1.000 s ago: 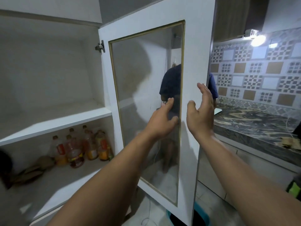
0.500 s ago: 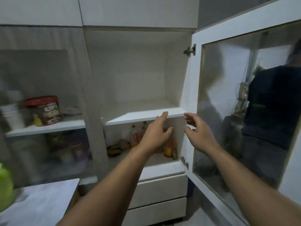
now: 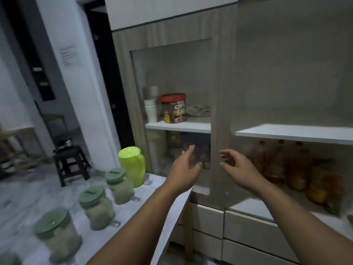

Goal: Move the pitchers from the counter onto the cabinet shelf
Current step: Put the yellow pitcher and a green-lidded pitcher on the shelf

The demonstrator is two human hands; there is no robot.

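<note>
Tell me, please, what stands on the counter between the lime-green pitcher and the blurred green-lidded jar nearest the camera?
In the head view, two more green-lidded jars stand in a row between the lime-green pitcher and the nearest jar.

Four pitchers stand upright in a diagonal row on the pale marbled table [image 3: 23,197], all lidded. The farthest pitcher [image 3: 133,166] is opaque lime green with a matching lid; the next three [image 3: 119,186] [image 3: 97,207] [image 3: 58,235] are clear with dark green lids. The open cabinet shelf [image 3: 298,133] is a bare white board, up and to the right of them.
</note>
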